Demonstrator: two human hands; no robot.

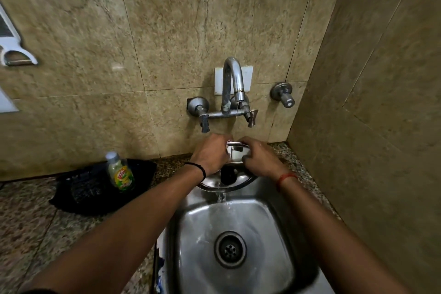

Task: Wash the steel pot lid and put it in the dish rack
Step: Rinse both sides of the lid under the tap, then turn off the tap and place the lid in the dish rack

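Left arm: we are reaching it forward from the lower left, forearm bare, a black band at the wrist.
Left hand (211, 154): we are curling the fingers closed in a grip, back of the hand facing up.
Right arm: we are extending it from the lower right, a red thread at the wrist.
Right hand (259, 157): we are gripping likewise, knuckles up, just beside the left hand.

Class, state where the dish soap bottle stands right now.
The dish soap bottle stands on the counter left of the sink, on a black tray, beside the left hand.
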